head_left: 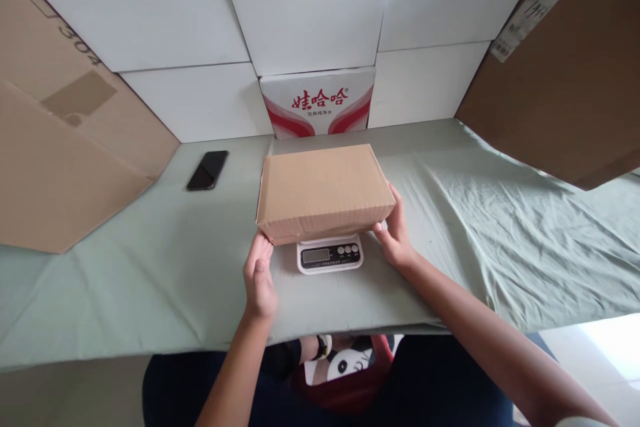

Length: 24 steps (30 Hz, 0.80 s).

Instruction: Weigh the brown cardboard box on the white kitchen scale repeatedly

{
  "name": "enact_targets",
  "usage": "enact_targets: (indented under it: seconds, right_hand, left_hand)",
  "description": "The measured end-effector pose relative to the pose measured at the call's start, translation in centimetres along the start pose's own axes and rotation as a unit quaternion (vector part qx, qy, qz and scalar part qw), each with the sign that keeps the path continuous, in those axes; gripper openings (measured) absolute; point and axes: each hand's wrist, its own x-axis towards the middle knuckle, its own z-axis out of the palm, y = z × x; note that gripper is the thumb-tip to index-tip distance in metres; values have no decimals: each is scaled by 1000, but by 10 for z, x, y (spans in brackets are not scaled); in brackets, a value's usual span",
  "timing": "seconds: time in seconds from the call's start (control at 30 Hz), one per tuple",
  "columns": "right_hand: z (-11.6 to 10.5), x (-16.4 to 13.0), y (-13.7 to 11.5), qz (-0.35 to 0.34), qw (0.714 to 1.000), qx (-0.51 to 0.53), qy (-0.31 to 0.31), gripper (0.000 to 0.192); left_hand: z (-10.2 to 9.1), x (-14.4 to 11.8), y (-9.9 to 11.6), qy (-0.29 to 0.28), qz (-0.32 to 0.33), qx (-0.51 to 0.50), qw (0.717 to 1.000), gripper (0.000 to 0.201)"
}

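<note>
Both hands on the cardboard box (323, 190), one at each near corner. Left hand (259, 280) at the near-left bottom corner, fingers extended and close together, fingertips against the box edge, thumb tucked alongside; not wrapped around anything. Right hand (397, 233) at the near-right corner, fingers spread up along the right side face, thumb under or at the bottom edge. Box is plain brown, closed, lying flat, sitting on a small white digital scale (330, 253); only the scale's front strip with display and buttons shows, rest hidden under the box. Display reading too small to tell. Scale stands on the table (150, 267), covered with a pale green wrinkled cloth, near the front edge. Black phone (207, 169) lies flat on the cloth, well apart to the left of the box. Behind the box, a white carton with red print (317, 103) stands against a wall of white cartons (200, 27). Large brown cardboard sheet (65, 147) leans at far left, another brown cardboard panel (570, 80) with a white label at far right.
</note>
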Motion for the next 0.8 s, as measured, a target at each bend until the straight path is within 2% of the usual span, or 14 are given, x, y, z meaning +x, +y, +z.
enact_targets:
  seconds: [0.3, 0.5, 0.63, 0.73, 0.8]
  right_hand:
    - [1, 0, -4, -1, 1000, -5, -7, 80]
    - [-2, 3, -9, -12, 998, 3, 63, 78]
    - [0, 1, -11, -1, 1000, 4, 12, 78]
    - [-1, 4, -18, 29, 999, 25, 17, 76]
    - [-3, 14, -24, 39, 998, 41, 29, 72]
  left_hand:
    - [0, 2, 1, -11, 13, 15, 1000, 87]
    - [-2, 2, 1, 3, 39, 14, 999, 83]
    - [-3, -1, -3, -5, 34, 22, 999, 85]
    - [-3, 2, 0, -22, 34, 22, 999, 86]
    - [0, 13, 9, -48, 44, 18, 998, 83]
